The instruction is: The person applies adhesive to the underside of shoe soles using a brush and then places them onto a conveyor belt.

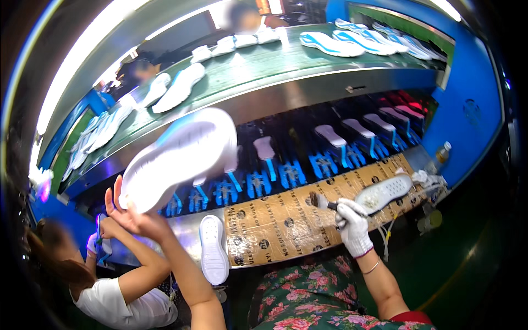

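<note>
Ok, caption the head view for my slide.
A bare left hand holds up a white sole while the gloved right hand grips a brush.

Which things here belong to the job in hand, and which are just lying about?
In the job:
white-and-blue sole, in the left hand
brush, in the gloved right hand
pale sole near that hand, probably

Apparently lying about:
bottle
crumpled white material

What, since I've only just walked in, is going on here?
The person's bare left hand holds a white shoe sole up in front of the green belt. The gloved right hand holds a brush over the brown-covered bench. Two more soles lie on the bench, and others rest on the belt.
</note>
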The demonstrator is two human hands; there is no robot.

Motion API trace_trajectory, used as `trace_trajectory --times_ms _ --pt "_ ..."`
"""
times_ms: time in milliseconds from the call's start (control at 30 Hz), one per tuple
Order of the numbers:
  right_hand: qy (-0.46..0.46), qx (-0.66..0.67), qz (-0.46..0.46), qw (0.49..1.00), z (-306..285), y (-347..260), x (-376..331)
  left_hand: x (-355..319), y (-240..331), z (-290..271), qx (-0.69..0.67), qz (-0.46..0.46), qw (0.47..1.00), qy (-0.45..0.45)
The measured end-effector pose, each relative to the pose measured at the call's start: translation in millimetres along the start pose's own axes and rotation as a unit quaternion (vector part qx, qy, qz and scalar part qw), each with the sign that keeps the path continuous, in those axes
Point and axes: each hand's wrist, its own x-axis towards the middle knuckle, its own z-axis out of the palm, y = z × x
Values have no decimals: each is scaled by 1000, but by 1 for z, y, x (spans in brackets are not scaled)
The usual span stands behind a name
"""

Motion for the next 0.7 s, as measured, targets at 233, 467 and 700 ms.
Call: trace_trajectory --times_ms 233,467,700 --pt "-106 56 14 993 49 -45 -47 -125 -9 -46 10 -432 857 -281" --pt "-197 6 123 973 77 -8 -69 -246 -5 -82 -133 -717 610 -308" --pt "-240 -126 24 962 92 1 -63 -302 33 -115 -399 -821 342 -223"
